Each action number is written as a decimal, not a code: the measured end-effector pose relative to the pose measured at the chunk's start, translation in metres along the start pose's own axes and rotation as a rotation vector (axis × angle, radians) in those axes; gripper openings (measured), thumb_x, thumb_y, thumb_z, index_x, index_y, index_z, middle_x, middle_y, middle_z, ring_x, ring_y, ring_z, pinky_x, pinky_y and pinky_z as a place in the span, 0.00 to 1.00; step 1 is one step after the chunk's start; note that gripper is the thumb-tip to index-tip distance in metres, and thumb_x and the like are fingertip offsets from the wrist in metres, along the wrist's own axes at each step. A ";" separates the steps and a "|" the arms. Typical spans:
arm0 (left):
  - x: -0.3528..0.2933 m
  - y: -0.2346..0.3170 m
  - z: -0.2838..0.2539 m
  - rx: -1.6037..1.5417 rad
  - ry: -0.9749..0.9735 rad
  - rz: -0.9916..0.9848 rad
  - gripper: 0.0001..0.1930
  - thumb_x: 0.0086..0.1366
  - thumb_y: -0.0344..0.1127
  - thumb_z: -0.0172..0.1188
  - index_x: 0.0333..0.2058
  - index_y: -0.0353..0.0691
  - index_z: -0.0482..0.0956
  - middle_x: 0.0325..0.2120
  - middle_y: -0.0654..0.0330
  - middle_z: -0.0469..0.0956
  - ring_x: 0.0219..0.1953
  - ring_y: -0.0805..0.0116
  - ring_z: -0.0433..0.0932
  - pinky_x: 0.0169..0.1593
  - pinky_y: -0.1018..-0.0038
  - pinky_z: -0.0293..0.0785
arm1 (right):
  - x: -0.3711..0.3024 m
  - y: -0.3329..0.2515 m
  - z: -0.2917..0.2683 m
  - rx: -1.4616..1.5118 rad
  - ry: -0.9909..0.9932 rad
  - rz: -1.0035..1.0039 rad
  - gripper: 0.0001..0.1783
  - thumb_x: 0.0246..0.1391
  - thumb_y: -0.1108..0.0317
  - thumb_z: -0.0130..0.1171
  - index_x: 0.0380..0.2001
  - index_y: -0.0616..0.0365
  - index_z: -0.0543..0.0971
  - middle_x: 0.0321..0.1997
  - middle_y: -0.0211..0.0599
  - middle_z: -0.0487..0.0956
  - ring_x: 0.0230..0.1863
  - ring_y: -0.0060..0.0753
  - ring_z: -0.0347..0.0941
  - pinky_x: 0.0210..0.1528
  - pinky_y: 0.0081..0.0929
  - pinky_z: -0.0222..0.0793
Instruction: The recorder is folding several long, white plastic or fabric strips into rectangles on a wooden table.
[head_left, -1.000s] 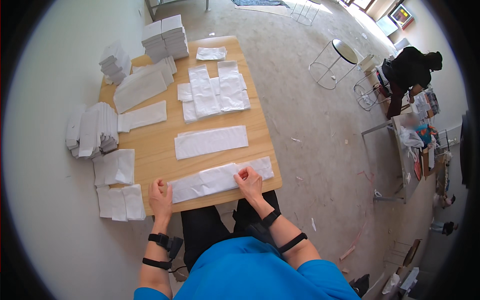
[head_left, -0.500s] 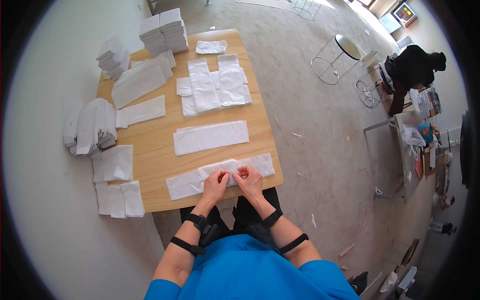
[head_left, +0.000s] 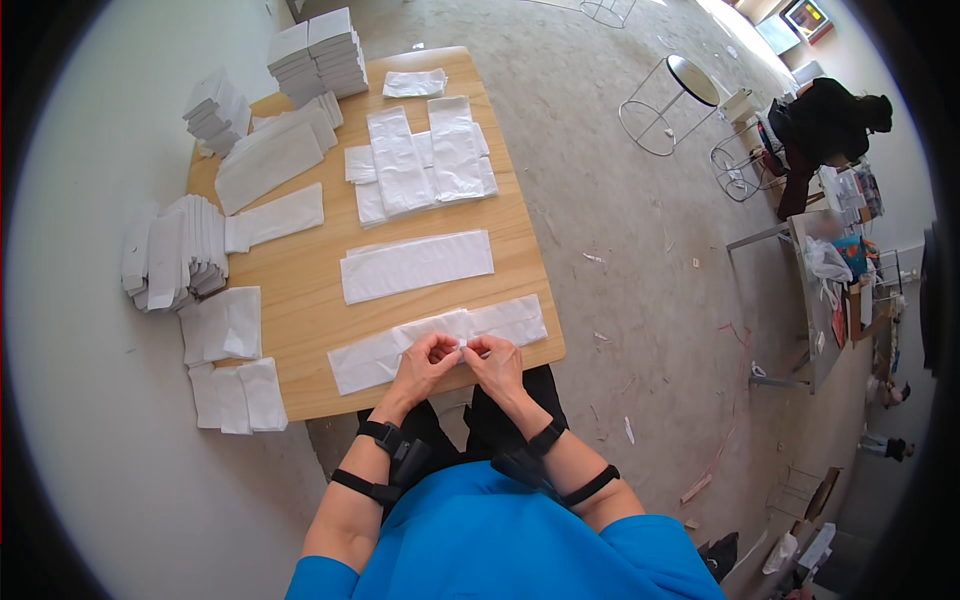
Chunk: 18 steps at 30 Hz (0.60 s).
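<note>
A long white folded sheet (head_left: 512, 318), thin and soft-looking, lies across the near edge of the table. Over its middle is a shorter white folded layer (head_left: 432, 326); whether the two are joined I cannot tell. My left hand (head_left: 428, 362) pinches the near edge of this white material with thumb and fingertips. Right beside it, my right hand (head_left: 494, 364) pinches the same edge, so the fingertips of both hands almost meet. The bit between them is small and partly covered by my fingers.
Beyond lie another white folded strip (head_left: 418, 267) and a crossed pile of white sheets (head_left: 400, 160) on the wooden table (head_left: 300, 300). White stacks (head_left: 318, 55) and bundles (head_left: 185, 250) line the wall side. A round stool (head_left: 692, 80) and a person in black (head_left: 835, 120) are off right.
Both hands keep their pinch at the sheet's near edge, with the fingertips slightly shifted. The whole view has moved a little, so the table sits somewhat higher and further left.
</note>
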<state>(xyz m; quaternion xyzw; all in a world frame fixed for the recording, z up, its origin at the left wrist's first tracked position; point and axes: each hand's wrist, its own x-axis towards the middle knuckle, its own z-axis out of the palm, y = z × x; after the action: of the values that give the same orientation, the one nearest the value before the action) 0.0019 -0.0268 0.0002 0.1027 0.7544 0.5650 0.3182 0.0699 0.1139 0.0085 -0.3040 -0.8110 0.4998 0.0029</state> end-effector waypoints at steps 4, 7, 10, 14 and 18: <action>-0.003 0.001 0.000 0.102 -0.019 0.065 0.09 0.59 0.34 0.62 0.36 0.36 0.78 0.28 0.64 0.75 0.28 0.76 0.73 0.34 0.79 0.72 | 0.000 -0.001 0.002 0.075 -0.006 -0.022 0.13 0.47 0.60 0.64 0.26 0.61 0.82 0.23 0.43 0.80 0.25 0.37 0.78 0.30 0.30 0.71; -0.003 -0.004 0.001 0.149 0.034 0.112 0.07 0.59 0.32 0.62 0.35 0.37 0.78 0.27 0.64 0.75 0.27 0.75 0.72 0.33 0.78 0.71 | 0.000 -0.005 0.002 0.075 -0.014 -0.024 0.14 0.47 0.59 0.65 0.25 0.62 0.81 0.22 0.43 0.80 0.24 0.35 0.76 0.29 0.30 0.69; -0.002 -0.011 0.002 0.122 0.070 0.125 0.06 0.60 0.32 0.61 0.35 0.37 0.78 0.27 0.64 0.75 0.27 0.75 0.73 0.33 0.78 0.71 | 0.000 -0.002 0.004 0.099 -0.017 -0.026 0.16 0.48 0.58 0.67 0.25 0.63 0.81 0.21 0.40 0.80 0.22 0.27 0.74 0.28 0.26 0.68; 0.001 -0.016 -0.001 -0.006 0.073 0.027 0.08 0.62 0.34 0.60 0.34 0.36 0.77 0.26 0.64 0.76 0.29 0.77 0.72 0.34 0.79 0.70 | 0.000 0.002 0.003 0.127 -0.008 -0.035 0.14 0.46 0.61 0.66 0.23 0.63 0.81 0.20 0.43 0.79 0.22 0.35 0.75 0.28 0.30 0.68; 0.003 -0.019 -0.004 -0.086 0.049 0.000 0.08 0.63 0.36 0.59 0.34 0.36 0.76 0.25 0.66 0.75 0.30 0.79 0.71 0.35 0.79 0.69 | -0.003 0.007 0.004 0.052 0.017 0.007 0.13 0.45 0.63 0.66 0.21 0.63 0.80 0.20 0.43 0.78 0.22 0.37 0.75 0.28 0.31 0.69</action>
<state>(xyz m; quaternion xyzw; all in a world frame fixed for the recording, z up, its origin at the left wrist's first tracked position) 0.0006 -0.0347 -0.0178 0.0749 0.7369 0.5992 0.3039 0.0740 0.1113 0.0017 -0.3106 -0.7967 0.5182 0.0159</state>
